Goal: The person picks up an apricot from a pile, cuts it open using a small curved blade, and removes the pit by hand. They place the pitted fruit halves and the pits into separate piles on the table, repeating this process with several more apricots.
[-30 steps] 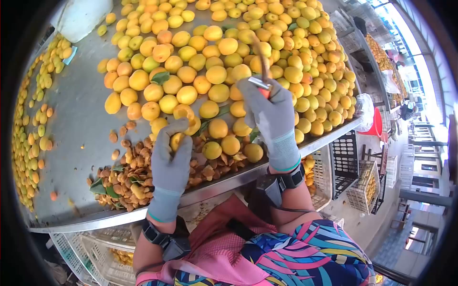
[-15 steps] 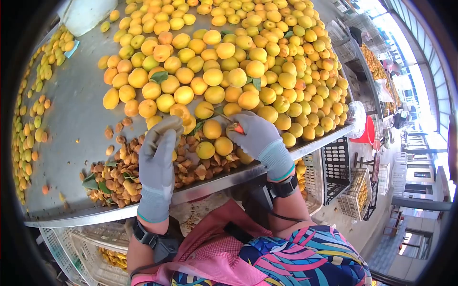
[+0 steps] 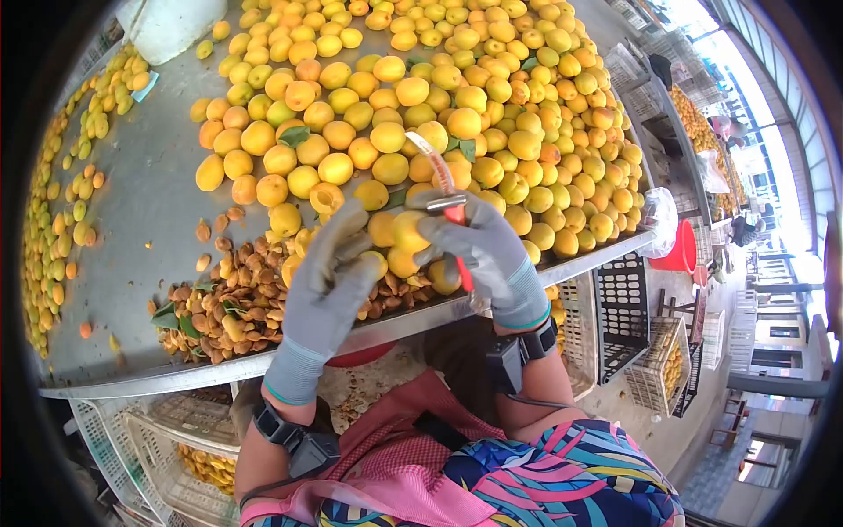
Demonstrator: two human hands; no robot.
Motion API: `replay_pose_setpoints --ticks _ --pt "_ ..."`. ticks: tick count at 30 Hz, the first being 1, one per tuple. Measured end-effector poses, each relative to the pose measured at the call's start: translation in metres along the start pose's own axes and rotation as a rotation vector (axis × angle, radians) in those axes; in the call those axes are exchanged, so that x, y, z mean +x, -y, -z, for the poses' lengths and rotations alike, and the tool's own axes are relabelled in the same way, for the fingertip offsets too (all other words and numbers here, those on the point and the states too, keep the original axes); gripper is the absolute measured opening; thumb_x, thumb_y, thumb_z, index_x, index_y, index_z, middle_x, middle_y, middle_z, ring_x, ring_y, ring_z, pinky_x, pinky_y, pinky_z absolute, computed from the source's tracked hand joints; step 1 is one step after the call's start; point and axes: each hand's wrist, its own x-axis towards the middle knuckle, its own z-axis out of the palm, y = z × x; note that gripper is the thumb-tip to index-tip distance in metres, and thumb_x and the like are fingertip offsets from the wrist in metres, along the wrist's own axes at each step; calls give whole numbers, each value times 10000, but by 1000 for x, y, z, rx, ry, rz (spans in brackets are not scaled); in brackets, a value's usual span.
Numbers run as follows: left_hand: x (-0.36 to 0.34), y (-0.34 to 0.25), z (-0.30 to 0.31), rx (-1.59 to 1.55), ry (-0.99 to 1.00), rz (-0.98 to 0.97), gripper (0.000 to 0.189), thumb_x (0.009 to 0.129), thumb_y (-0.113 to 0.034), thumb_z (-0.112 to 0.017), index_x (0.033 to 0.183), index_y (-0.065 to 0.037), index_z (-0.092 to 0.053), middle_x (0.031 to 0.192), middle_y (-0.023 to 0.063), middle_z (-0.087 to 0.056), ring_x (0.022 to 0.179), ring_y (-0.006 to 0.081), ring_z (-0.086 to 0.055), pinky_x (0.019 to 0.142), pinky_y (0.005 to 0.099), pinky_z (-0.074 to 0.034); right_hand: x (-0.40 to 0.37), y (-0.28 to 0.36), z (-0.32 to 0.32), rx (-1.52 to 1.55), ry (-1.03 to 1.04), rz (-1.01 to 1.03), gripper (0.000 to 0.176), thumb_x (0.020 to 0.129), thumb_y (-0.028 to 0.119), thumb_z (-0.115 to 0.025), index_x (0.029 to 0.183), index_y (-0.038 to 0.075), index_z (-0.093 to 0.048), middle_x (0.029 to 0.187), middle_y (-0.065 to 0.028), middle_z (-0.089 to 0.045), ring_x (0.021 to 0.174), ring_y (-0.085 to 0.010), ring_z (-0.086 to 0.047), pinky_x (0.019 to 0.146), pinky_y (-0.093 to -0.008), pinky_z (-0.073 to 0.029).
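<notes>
My right hand (image 3: pixel 483 246), in a grey glove, is closed around a knife (image 3: pixel 457 215) with a red handle and a pale curved blade pointing up and away. Its fingertips touch a yellow apricot (image 3: pixel 408 230). My left hand (image 3: pixel 329 277), gloved too, has its fingers curved and apart beside another apricot (image 3: pixel 381 229); nothing is plainly gripped in it. Below both hands lies a heap of brown pits (image 3: pixel 250 294) along the table's near edge. Behind them spreads a large pile of whole apricots (image 3: pixel 500 114).
The metal table (image 3: pixel 149 211) has a raised near rim. More apricots (image 3: pixel 53 255) lie along its left side, and a white container (image 3: pixel 176 26) stands at the far left. Crates (image 3: pixel 189 448) sit below the table. A red bucket (image 3: pixel 678 249) is at the right.
My left hand has moved right and turned its fingers toward the apricots. My right hand has turned, bringing the knife blade into view pointing up. Apricots between the hands have shifted.
</notes>
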Motion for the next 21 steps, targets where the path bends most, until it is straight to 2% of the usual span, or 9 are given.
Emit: replay_pose_setpoints --ticks 3,5,7,8,11,12,13,16,21 --pt "-2 1 -10 -191 94 68 622 904 -102 -631 1441 -16 -330 1350 93 -472 1125 154 -540 889 260 -487 -7 5 -16 -25 185 -45 361 901 252 -625 1172 20 -570 861 -23 -610 608 -55 -593 430 -170 -424" --pt "0 5 -2 4 79 -16 614 912 -130 -633 1442 -30 -340 1316 82 -500 1111 131 -536 848 231 -492 -11 5 -26 63 186 -65 380 939 281 -578 1216 25 -538 822 -3 -604 535 -46 -553 427 -172 -411" --pt "2 6 7 -363 -13 182 593 928 -197 -626 1432 -37 -358 1297 99 -522 1121 129 -545 806 205 -496 -12 8 -34 158 146 -8 402 956 300 -549 1249 27 -511 782 8 -591 518 -42 -536 426 -174 -405" --pt "4 4 9 -493 -33 231 581 953 -339 -573 1411 -40 -376 1286 129 -534 1152 172 -547 862 254 -486 -11 9 -37 243 105 50 423 974 320 -520 1281 30 -483 741 18 -579 500 -39 -519 425 -176 -400" --pt "6 9 18 -704 -65 215 610 966 -458 -491 1392 -36 -382 1300 148 -525 1188 240 -533 975 356 -439 -21 0 -41 162 107 176 441 998 337 -469 1327 44 -440 754 5 -596 537 -39 -553 438 -168 -396" --pt "9 6 14 -690 -97 182 666 960 -529 -440 1392 -29 -357 1319 144 -502 1210 273 -508 1062 429 -357 -22 8 -40 48 211 97 454 998 298 -471 1362 34 -413 820 -51 -636 573 -125 -611 488 -225 -460" --pt "11 3 13 -687 -99 183 666 960 -529 -440 1392 -29 -357 1319 144 -502 1210 273 -508 1062 429 -357 -20 3 -44 51 213 97 454 998 298 -471 1362 34 -413 820 -51 -636 573 -125 -611 488 -225 -460" --pt "13 -2 14 -870 -81 170 701 947 -549 -448 1400 -27 -335 1346 147 -467 1241 278 -474 1080 436 -340 -13 -18 -64 -214 139 477 528 982 223 -474 1437 17 -304 808 -169 -643 633 -352 -624 632 -398 -503" --pt "10 3 19 -892 -53 218 718 947 -547 -443 1422 -31 -293 1380 159 -423 1290 283 -411 1100 440 -321 -8 -21 -74 -319 120 447 550 982 229 -467 1444 1 -274 1008 -262 -624 877 -394 -639 748 -404 -497"
